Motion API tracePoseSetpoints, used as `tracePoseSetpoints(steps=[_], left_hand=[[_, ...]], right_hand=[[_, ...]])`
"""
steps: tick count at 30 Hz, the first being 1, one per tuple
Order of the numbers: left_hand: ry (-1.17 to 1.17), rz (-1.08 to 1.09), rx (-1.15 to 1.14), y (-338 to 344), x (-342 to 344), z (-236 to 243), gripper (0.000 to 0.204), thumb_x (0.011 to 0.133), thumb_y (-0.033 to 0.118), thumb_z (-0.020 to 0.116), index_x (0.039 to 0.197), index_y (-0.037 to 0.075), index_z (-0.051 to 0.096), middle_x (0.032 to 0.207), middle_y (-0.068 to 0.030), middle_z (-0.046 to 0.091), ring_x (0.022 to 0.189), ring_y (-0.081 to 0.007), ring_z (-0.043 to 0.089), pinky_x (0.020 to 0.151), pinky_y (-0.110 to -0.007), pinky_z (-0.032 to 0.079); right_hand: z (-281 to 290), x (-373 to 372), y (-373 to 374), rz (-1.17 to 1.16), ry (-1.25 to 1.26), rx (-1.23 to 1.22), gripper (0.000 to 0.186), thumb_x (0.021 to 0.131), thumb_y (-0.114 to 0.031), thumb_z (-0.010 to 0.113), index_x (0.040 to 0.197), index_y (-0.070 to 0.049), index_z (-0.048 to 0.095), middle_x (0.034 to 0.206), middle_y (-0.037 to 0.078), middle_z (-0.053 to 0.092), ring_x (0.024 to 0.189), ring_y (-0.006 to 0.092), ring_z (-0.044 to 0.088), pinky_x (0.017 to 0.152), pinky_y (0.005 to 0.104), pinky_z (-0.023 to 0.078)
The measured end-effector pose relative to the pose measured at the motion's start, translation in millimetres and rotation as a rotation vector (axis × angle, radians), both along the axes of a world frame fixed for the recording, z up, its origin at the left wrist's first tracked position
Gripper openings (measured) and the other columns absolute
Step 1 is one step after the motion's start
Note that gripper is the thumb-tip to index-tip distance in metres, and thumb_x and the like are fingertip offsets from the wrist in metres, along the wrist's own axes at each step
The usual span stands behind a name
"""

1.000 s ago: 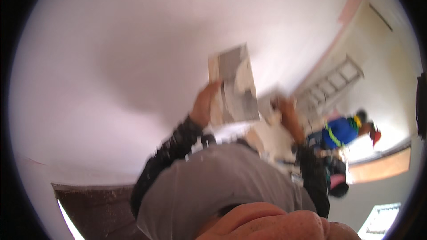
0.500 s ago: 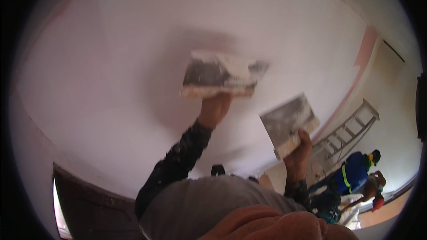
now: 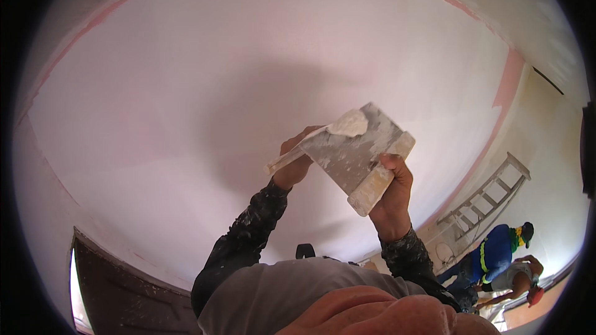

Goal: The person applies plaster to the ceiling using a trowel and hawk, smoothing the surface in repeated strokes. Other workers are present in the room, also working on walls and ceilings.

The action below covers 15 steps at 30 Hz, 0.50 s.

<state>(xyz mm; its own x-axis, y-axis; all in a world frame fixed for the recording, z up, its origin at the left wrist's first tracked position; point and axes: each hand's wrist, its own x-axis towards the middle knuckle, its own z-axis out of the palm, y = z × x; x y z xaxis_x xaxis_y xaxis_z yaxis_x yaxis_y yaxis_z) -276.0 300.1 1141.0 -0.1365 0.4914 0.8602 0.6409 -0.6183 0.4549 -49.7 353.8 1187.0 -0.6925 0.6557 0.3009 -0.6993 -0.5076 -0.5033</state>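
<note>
My left hand (image 3: pixel 290 170) is closed on a plastering blade (image 3: pixel 279 162), seen nearly edge-on and mostly hidden behind the other blade. My right hand (image 3: pixel 392 192) grips the pale handle bar of a square, plaster-spattered steel blade (image 3: pixel 341 161), thumb on top. A lump of white putty (image 3: pixel 349 123) sits at that blade's upper edge, where the two tools meet; whether they touch I cannot tell exactly. Behind both is a large white-pink surface (image 3: pixel 155 87) with soft shadows of my arms and tools.
An aluminium ladder (image 3: pixel 484 192) is at the right near a pale wall. Two people (image 3: pixel 496 254) work below it, one in blue with a reflective band, one in a red cap. A dark door (image 3: pixel 124 285) stands lower left. Pink bands (image 3: pixel 509 80) border the white surface.
My two blades have come from apart to together in the middle. My left hand has moved lower and its blade turned edge-on. My right hand has shifted leftward and up.
</note>
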Motion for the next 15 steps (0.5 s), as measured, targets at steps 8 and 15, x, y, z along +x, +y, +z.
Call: tracePoseSetpoints(steps=[8,15], left_hand=[[-0.503,-0.149,-0.12,-40.4,-21.9,-56.3,0.042,0.08,-0.001,0.069,0.123,-0.003,0.067,0.108,-0.0059,0.071,0.094,-0.0122,0.061,0.084,-0.027,0.05],[-0.766,-0.088,-0.067,-107.4,-32.1,-97.2,0.043,0.076,-0.005,0.071,0.117,0.003,0.062,0.113,-0.0052,0.064,0.109,-0.0173,0.06,0.097,-0.034,0.047]], right_hand=[[167.0,-119.8,63.9,0.011,0.488,0.289,0.028,0.098,-0.012,0.061,0.123,-0.001,0.054,0.12,0.012,0.063,0.117,0.0263,0.061,0.105,0.0435,0.05],[239.7,-200.2,79.3,0.126,0.563,0.329,0.032,0.103,-0.008,0.052,0.13,0.007,0.045,0.132,0.017,0.057,0.123,0.0306,0.059,0.114,0.0495,0.048]])
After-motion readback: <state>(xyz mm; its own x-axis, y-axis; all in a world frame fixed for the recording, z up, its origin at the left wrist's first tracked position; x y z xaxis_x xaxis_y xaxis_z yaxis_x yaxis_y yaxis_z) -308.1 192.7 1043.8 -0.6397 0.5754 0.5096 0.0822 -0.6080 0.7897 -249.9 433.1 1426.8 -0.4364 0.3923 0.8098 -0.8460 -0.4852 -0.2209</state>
